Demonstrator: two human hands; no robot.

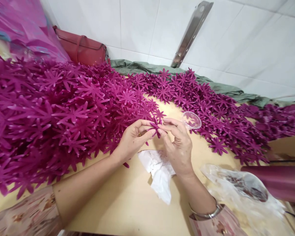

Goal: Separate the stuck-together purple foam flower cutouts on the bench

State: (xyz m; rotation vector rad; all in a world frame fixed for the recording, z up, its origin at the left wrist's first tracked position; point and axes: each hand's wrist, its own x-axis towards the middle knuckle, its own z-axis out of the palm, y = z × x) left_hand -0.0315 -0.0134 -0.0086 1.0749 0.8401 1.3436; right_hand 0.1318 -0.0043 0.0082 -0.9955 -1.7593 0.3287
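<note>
My left hand (135,136) and my right hand (178,142) meet at the middle of the table, both closed on one small magenta petal piece (156,127). Thumb and fingers of each hand pinch it from opposite sides, and its narrow petals stick out between the fingertips. Part of the piece is hidden by my fingers. Left of my hands lies a large heap of magenta star-shaped flower pieces (76,113). Just beyond my right hand stands a clear round plastic cup (191,120). Below my hands rests a crumpled white tissue (159,173).
A second band of flower pieces (211,111) runs along the back to the right. At right are a clear plastic bag (241,186) with dark bits and a magenta object (277,182). A red handbag (81,46) and green cloth (142,67) lie by the tiled wall (137,26).
</note>
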